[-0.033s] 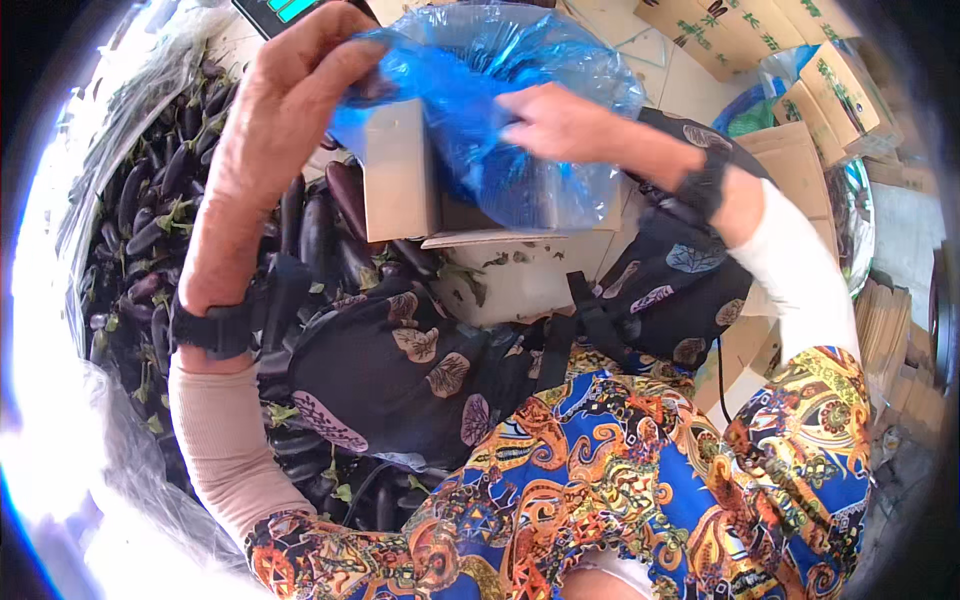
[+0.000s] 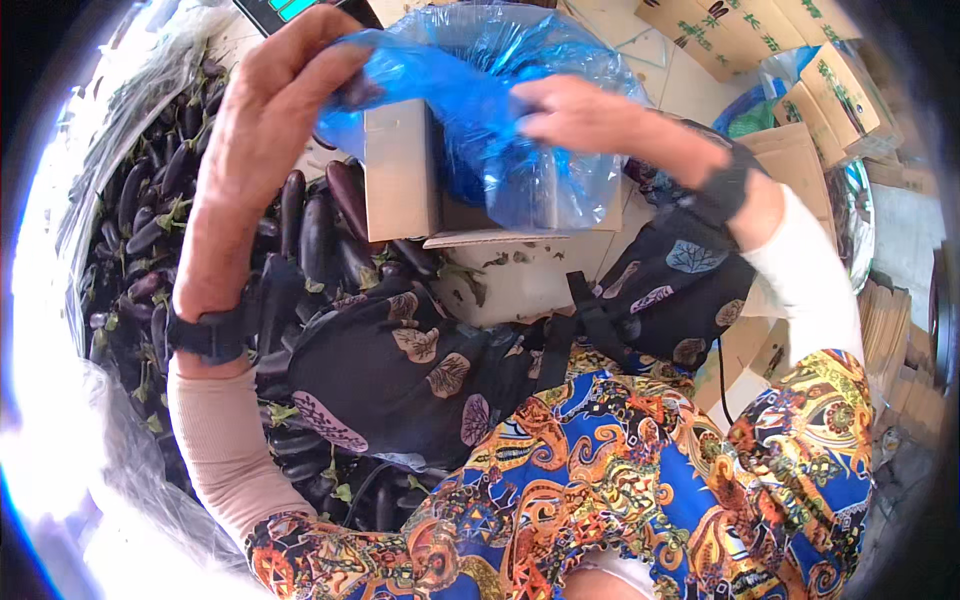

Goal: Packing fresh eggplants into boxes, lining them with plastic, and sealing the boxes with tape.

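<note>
A thin, see-through blue plastic bag (image 2: pixel 556 188) is spread over a cardboard box (image 2: pixel 402 190) in front of my knees and hangs over its near side. My left hand (image 2: pixel 285 95) pinches the bag's gathered edge above the box's left corner. On the bag's right part is my right hand (image 2: pixel 585 118), its thumb and forefinger pinched on the plastic and its other fingers curled. The bag covers most of the box's inside.
Many dark purple eggplants (image 2: pixel 318 235) lie heaped along my left, bordered by clear plastic sheeting (image 2: pixel 110 440). A scale with a lit display (image 2: pixel 290 10) stands beyond my left hand. Printed cardboard boxes (image 2: pixel 835 95) and flattened cardboard (image 2: pixel 885 325) are at the right.
My left hand has shifted slightly left and the right hand slightly right, both still on the bag. The plastic between them is pulled a little wider.
</note>
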`<act>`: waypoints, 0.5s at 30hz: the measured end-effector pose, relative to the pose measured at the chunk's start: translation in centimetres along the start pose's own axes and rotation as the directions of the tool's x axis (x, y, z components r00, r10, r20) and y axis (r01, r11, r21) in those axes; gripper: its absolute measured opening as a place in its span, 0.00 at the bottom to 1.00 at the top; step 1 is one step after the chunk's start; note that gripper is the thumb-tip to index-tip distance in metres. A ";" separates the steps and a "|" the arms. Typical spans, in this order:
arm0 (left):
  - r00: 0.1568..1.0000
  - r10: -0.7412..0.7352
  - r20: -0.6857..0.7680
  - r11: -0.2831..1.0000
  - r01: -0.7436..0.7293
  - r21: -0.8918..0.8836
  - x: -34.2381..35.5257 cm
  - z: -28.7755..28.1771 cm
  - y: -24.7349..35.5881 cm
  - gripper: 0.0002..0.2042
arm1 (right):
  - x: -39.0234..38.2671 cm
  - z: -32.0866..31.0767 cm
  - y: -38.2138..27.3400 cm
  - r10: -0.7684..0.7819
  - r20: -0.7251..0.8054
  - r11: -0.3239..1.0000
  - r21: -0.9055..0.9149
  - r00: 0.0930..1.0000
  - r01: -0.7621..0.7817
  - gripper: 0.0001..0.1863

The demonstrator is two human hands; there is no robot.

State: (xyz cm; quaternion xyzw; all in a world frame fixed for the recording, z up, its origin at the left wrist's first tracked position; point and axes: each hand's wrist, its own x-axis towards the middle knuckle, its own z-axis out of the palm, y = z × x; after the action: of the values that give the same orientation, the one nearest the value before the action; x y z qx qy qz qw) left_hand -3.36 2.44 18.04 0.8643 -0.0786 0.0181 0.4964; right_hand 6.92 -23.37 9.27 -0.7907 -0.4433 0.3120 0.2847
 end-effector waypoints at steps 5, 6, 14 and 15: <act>0.970 -0.186 0.159 0.982 0.190 -0.011 -5.3 -1.7 0.0 0.06 | -6.4 -3.5 -3.9 -0.032 0.254 0.977 0.210 0.967 -0.023 0.10; 0.930 -0.262 0.260 0.962 0.272 -0.003 -6.2 -1.1 -0.1 0.06 | -7.5 -3.1 -5.3 0.014 0.396 0.987 0.140 0.918 -0.075 0.10; 0.634 -0.347 0.691 0.896 0.442 0.045 -11.7 5.0 -9.0 0.13 | -10.5 10.4 1.2 -0.615 -0.035 0.757 -0.305 0.788 0.578 0.06; 0.690 -0.297 0.660 0.901 0.431 -0.045 -12.4 4.9 -8.8 0.13 | -10.5 10.7 1.0 -0.509 0.084 0.658 -0.603 0.856 0.450 0.08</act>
State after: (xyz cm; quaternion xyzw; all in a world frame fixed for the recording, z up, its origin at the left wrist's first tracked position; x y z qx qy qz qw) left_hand -14.51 3.99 6.65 0.7628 -0.0700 -0.3837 0.5158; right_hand -4.85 -31.20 4.23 -0.7071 -0.6978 0.0311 0.1102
